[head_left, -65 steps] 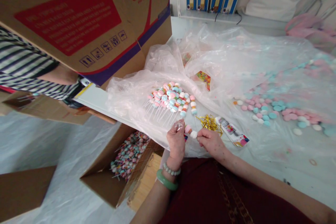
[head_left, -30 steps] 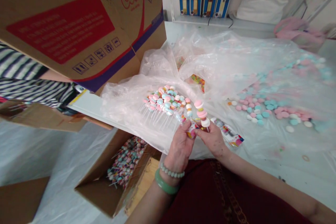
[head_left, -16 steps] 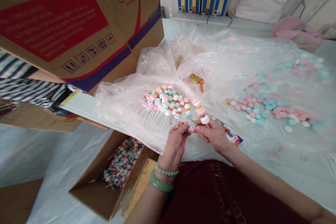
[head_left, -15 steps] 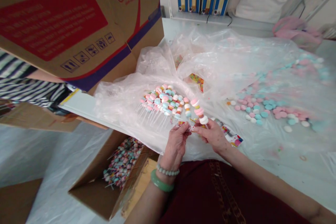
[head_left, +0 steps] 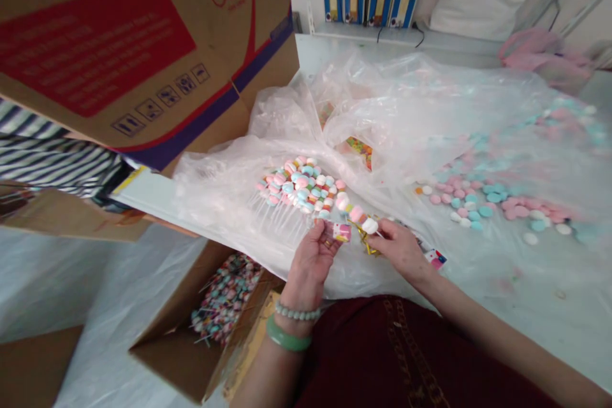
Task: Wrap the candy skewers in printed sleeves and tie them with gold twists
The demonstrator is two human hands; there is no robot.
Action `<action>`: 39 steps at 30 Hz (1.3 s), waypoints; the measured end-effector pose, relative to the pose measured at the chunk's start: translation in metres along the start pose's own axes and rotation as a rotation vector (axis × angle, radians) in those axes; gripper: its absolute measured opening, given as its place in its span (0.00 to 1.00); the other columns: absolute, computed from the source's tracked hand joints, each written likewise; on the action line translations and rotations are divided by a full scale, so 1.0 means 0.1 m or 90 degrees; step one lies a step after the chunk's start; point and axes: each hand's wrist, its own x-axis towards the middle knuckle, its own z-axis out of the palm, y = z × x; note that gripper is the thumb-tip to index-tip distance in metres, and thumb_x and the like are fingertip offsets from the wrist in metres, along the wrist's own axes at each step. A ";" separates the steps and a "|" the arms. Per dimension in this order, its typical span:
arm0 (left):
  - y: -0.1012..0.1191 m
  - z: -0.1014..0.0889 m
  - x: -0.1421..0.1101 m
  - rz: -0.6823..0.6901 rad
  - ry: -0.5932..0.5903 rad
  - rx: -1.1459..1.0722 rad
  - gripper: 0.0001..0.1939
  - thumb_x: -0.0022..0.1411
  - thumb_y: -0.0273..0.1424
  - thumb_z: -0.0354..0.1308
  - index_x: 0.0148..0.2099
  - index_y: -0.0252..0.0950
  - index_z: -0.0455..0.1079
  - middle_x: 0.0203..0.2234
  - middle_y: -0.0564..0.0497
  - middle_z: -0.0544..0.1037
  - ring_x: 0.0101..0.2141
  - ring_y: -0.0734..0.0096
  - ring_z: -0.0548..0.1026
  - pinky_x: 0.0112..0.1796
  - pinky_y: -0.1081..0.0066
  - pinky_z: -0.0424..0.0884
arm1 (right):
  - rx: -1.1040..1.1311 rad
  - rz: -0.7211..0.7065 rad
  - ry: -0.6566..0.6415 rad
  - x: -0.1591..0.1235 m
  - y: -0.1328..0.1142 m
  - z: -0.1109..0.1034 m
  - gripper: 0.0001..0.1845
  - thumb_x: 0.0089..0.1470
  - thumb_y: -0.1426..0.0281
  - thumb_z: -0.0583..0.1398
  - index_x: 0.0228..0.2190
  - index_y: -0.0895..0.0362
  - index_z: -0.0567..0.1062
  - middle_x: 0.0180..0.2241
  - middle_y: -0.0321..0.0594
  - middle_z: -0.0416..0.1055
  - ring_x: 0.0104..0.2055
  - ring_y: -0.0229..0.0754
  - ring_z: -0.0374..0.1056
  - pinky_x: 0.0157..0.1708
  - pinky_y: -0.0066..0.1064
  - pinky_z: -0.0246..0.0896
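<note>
My left hand (head_left: 314,257) is closed on a small printed plastic wrapper (head_left: 341,232), pink and white. In my right hand (head_left: 400,246) the fingers pinch the stick of a marshmallow skewer (head_left: 356,213), with pink, white and coloured pieces threaded on it; it tilts up to the left, apart from the wrapper. Gold twist ties (head_left: 367,241) lie beneath my right fingers. Just beyond my hands is a pile of finished marshmallow skewers (head_left: 306,185), their white sticks pointing toward me. More printed wrappers (head_left: 435,259) show beside my right wrist, partly hidden.
Loose pink, blue and white marshmallows (head_left: 471,197) lie on the plastic sheet at right. A large cola carton (head_left: 157,44) stands at left. Below the table edge, an open box (head_left: 167,357) holds many skewers. A person in a striped sleeve (head_left: 48,153) is behind the carton.
My hands have moved apart. The skewer has tipped from nearly upright to leaning left, and the wrapper now shows clearly in my left hand.
</note>
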 end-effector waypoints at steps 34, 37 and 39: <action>0.09 -0.10 -0.23 0.175 -0.222 0.089 0.13 0.48 0.35 0.69 0.32 0.32 0.75 0.27 0.50 0.79 0.28 0.74 0.75 0.32 0.73 0.73 | -0.141 -0.149 -0.062 -0.30 0.15 -0.08 0.16 0.55 0.65 0.57 0.18 0.56 0.65 0.20 0.32 0.60 0.26 0.37 0.58 0.27 0.29 0.47; 0.07 -0.10 -0.20 0.137 -0.223 0.083 0.12 0.48 0.32 0.69 0.34 0.32 0.75 0.28 0.50 0.79 0.29 0.74 0.76 0.34 0.73 0.73 | -0.199 -0.217 -0.038 -0.30 0.14 -0.07 0.17 0.57 0.64 0.56 0.19 0.56 0.68 0.22 0.34 0.64 0.27 0.37 0.60 0.29 0.29 0.49; 0.06 -0.10 -0.17 0.111 -0.211 0.051 0.09 0.50 0.31 0.68 0.34 0.32 0.74 0.27 0.51 0.79 0.28 0.73 0.76 0.33 0.73 0.74 | -0.208 -0.243 -0.046 -0.31 0.11 -0.05 0.16 0.56 0.65 0.56 0.19 0.56 0.68 0.22 0.35 0.65 0.27 0.37 0.61 0.30 0.30 0.49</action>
